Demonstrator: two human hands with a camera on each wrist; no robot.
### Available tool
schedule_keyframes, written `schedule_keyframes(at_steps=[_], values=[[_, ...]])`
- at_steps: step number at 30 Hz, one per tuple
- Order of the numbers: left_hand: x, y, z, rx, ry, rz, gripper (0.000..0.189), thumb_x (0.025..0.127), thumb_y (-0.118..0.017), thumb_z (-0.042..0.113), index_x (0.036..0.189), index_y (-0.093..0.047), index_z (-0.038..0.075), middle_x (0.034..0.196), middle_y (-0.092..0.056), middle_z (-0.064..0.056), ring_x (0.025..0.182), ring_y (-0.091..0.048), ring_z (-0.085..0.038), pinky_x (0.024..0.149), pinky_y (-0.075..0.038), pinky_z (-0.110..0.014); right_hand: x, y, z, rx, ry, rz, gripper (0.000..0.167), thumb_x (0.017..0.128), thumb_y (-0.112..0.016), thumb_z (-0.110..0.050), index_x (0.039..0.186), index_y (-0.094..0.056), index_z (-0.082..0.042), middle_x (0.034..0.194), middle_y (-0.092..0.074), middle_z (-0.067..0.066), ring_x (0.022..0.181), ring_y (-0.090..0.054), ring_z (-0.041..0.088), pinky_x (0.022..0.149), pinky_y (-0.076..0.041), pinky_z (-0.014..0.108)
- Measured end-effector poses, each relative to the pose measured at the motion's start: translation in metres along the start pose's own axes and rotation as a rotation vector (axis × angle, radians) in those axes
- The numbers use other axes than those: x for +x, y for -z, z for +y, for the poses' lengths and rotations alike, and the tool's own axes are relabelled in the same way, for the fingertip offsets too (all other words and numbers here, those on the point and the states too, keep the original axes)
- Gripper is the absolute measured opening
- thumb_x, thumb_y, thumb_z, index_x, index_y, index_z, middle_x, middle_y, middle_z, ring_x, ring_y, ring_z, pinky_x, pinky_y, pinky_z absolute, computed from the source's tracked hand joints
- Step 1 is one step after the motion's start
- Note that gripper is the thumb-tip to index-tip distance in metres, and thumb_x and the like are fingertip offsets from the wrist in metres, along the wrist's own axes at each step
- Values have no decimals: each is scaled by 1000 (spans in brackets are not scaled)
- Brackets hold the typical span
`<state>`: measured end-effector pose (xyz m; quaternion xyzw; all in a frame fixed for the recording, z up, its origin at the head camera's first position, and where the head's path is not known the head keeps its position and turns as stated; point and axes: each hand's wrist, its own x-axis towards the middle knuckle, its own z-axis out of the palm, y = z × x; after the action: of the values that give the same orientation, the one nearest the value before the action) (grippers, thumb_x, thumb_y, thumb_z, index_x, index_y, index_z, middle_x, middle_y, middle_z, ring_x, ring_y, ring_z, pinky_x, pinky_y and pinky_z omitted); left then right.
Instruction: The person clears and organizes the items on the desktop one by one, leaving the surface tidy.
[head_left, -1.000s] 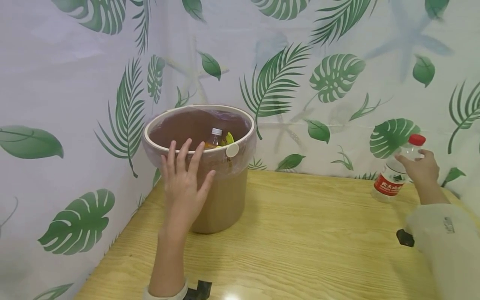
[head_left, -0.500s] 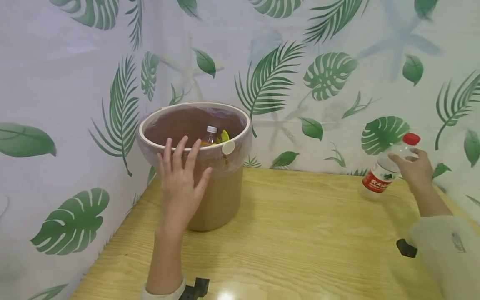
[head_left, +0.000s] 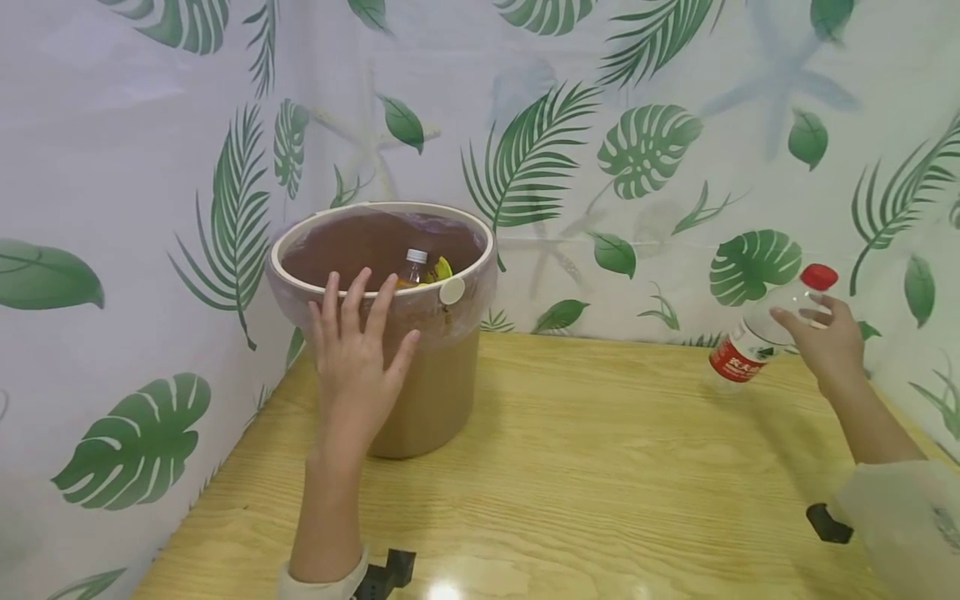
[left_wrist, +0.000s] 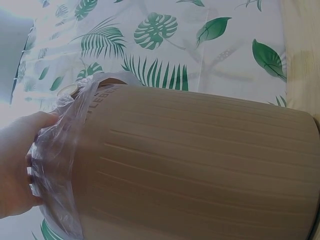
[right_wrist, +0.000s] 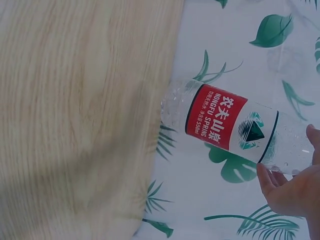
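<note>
On the right, my right hand point(head_left: 823, 342) grips a clear plastic water bottle point(head_left: 768, 321) near its neck. The bottle has a red cap and a red and white label, and it tilts with its base down and to the left. Its label point(right_wrist: 215, 114) shows fully in the right wrist view, the base over the table's far edge there. My left hand point(head_left: 352, 367) lies against the front of a brown trash bin point(head_left: 435, 392), fingers straight and spread, fingertips at the cream rim. In the left wrist view the hand point(left_wrist: 22, 162) meets the clear liner point(left_wrist: 62, 150).
Inside the bin are a bottle with a white cap point(head_left: 415, 265) and something yellow point(head_left: 441, 268). The bin stands on a wooden table point(head_left: 585, 467). Behind and to the left hangs a white leaf-patterned cloth point(head_left: 555, 167).
My right hand has lifted the bottle off the table and tilted it further, base to the left. The left hand keeps its place at the bin. The head view has shifted slightly right.
</note>
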<state>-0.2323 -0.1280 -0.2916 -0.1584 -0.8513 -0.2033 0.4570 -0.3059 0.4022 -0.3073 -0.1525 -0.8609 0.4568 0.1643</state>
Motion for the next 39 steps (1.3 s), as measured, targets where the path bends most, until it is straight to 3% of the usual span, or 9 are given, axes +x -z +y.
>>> schedule_keyframes(at_steps=[7, 13, 18, 39], values=[[1, 1, 0, 3, 6, -11, 58, 87, -62, 29, 138, -39, 16, 143, -27, -11, 137, -4, -28, 108, 1, -50, -12, -4, -14, 7, 64, -23, 88, 83, -55, -54, 147, -12, -10, 142, -28, 20, 126, -29, 38, 84, -40, 31], [1, 1, 0, 8, 4, -21, 58, 88, -61, 30, 139, -38, 16, 143, -27, -11, 137, -3, -28, 108, 2, -49, -23, -11, -28, 24, 104, -67, 88, 85, -54, -51, 147, -9, -8, 144, -24, 23, 129, -26, 39, 96, -37, 42], [1, 1, 0, 11, 4, -25, 57, 88, -60, 30, 139, -38, 15, 143, -27, -11, 137, -3, -28, 108, 2, -49, -30, -17, -36, 39, 145, -89, 87, 86, -54, -50, 147, -10, -6, 144, -25, 24, 128, -27, 40, 98, -33, 51], [2, 1, 1, -8, 4, -16, 58, 88, -61, 30, 139, -39, 16, 143, -27, -11, 137, -3, -28, 108, 2, -49, -57, -39, -74, 57, 279, -153, 81, 88, -56, -44, 144, -15, -3, 141, -29, 26, 124, -32, 43, 94, -33, 59]])
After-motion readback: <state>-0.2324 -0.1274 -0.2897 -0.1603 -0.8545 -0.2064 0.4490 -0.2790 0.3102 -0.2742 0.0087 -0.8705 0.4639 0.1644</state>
